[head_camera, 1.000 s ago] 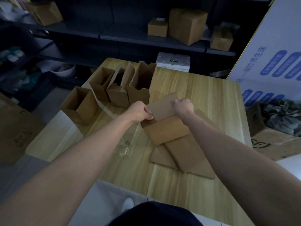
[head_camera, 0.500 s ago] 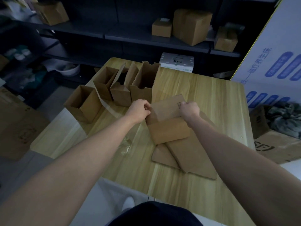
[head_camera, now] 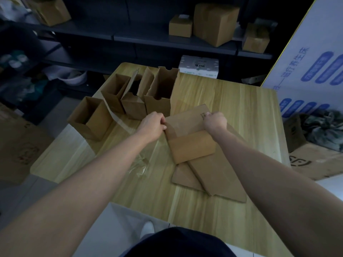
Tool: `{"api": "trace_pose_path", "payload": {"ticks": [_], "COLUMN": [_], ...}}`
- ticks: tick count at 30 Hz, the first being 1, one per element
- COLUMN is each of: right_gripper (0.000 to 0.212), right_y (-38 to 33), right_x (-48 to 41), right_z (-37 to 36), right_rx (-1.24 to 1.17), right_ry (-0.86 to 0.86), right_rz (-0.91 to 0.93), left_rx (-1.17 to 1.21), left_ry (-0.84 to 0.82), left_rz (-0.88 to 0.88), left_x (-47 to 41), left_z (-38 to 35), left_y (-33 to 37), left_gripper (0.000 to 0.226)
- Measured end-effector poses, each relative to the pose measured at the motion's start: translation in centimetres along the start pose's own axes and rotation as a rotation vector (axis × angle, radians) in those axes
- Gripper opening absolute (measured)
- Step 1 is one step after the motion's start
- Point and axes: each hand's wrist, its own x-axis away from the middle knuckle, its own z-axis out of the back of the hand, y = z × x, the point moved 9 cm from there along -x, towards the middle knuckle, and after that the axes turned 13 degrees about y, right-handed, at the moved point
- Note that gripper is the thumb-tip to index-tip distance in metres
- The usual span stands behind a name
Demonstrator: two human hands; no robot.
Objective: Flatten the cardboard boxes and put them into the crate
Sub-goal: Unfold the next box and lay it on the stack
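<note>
Both hands are on 1 box (head_camera: 191, 145) right now, out past the middle of the table (head_camera: 241, 97). My left hand (head_camera: 153, 125) has its fingers curled onto the box's left edge. My right hand (head_camera: 215, 121) pinches the top right corner of the raised panel, right by the small printed mark. So both grips are clamped on the same cardboard, with no slack in either one.

The box is half collapsed. The upper panel leans away from me, and the lower part folds forward as a short band, resting on the flattened pieces (head_camera: 219, 177) already lying near my right forearm.

I'd call this mid-flatten: the shape is giving way but it isn't down yet. Next I need to spread the 2 sides apart and press the panel down until it lies flush on that stack. I should keep the corner pinch firm so the fold doesn't spring back.

Plenty left, too. 4 upright boxes (head_camera: 159, 95) stand open at the far left of the table, and loose clear tape (head_camera: 139, 164) lies crumpled beside my left forearm. I can't see the crate from here, so loading has to wait until I've found it.
</note>
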Motion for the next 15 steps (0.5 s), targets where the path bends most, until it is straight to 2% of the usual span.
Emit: {"api": "trace_pose_path", "payload": {"ticks": [6, 15], "right_gripper": [0.039, 0.037], "right_y": [-0.5, -2.1], "right_x": [-0.6, -0.4], "right_z": [-0.3, -1.3], "right_rx": [0.062, 0.063], "right_ry": [-0.007, -0.023], "right_rz": [0.032, 0.068], "left_rx": [-0.017, 0.053], "left_ry": [0.013, -0.016], "left_rz": [0.025, 0.092], "left_x": [-0.1, 0.8], "left_z": [0.2, 0.2], "left_y": [0.0, -1.3], "left_gripper": [0.009, 0.007]}}
